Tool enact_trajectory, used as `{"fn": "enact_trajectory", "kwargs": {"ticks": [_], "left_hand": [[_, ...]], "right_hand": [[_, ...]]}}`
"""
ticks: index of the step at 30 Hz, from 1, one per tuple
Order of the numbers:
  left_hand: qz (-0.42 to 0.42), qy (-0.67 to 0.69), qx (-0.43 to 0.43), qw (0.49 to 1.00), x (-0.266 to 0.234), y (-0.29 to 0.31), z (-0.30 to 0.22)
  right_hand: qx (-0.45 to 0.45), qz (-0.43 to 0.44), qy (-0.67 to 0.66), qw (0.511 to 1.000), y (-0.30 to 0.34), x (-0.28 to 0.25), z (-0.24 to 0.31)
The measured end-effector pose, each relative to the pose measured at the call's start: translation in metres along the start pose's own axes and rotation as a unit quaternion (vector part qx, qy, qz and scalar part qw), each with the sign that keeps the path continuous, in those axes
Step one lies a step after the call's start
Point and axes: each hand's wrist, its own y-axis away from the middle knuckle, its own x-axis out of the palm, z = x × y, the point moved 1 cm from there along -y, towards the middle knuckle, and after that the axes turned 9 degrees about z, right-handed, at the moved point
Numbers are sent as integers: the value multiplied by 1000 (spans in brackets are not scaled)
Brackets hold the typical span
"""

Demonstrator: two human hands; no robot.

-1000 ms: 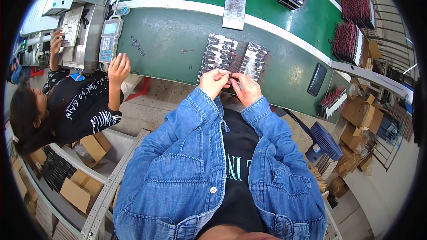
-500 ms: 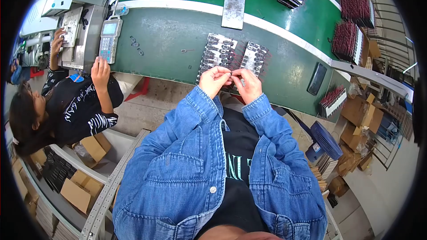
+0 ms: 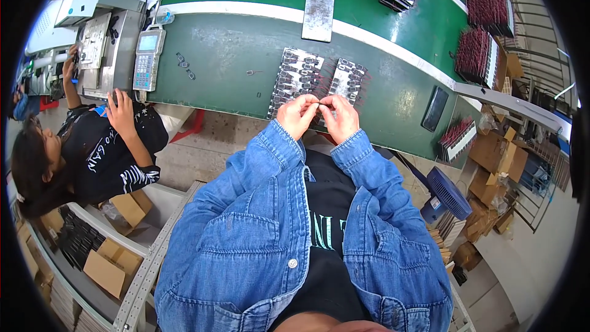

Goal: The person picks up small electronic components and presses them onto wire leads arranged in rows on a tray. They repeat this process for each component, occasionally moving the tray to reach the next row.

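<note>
My left hand (image 3: 297,115) and my right hand (image 3: 340,117) meet at the near edge of the green bench, each with thumb and fingers pinched together. Between the fingertips sits a small dark piece (image 3: 319,104), too small to make out well. Just beyond my hands lie two pale trays, a left one (image 3: 295,76) and a right one (image 3: 348,80), bearing rows of small black parts with thin dark red wires. My fingers partly cover the trays' near ends. A single wired part (image 3: 251,72) lies on the bench to the left.
A metal plate (image 3: 319,11) lies across the white strip. At right are a black phone (image 3: 435,109), a wired stack (image 3: 458,139) and a blue fan (image 3: 446,193). A co-worker (image 3: 98,147) sits at left by a machine and a grey keypad device (image 3: 148,60).
My hands stay pinched together, with the fingers shifting slightly. The co-worker's nearer hand has moved left, away from the keypad device. The whole view has shifted a little.
</note>
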Motion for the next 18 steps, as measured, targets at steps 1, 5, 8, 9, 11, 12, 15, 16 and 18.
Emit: {"fn": "enact_trajectory", "kwargs": {"ticks": [1,5,8,9,11,12,15,16,18], "left_hand": [[0,0,0,1000,-1,0,0],[16,-115,-10,993,-3,-1,-10],[-47,-62,-16,997,-5,-4,-21],[-45,-61,-16,997,-6,-4,-19],[-25,-66,-19,997,-12,-1,-8],[-15,-70,-21,997,-13,0,-3],[-2,-64,-18,998,-10,5,12],[3,-60,-17,998,-10,5,16],[6,-59,-12,998,-11,5,21]], "right_hand": [[8,6,-9,1000,1,-1,-1],[23,6,-16,1000,-3,-8,-6],[23,-16,6,1000,-19,-19,-18],[96,-35,-12,995,-26,-25,-29],[168,-55,-31,984,-40,-33,-47],[166,-48,11,985,-46,-34,-59],[163,-34,95,981,-54,-29,-79],[148,-41,125,980,-56,-26,-81],[116,-53,184,975,-59,-22,-83]]}}
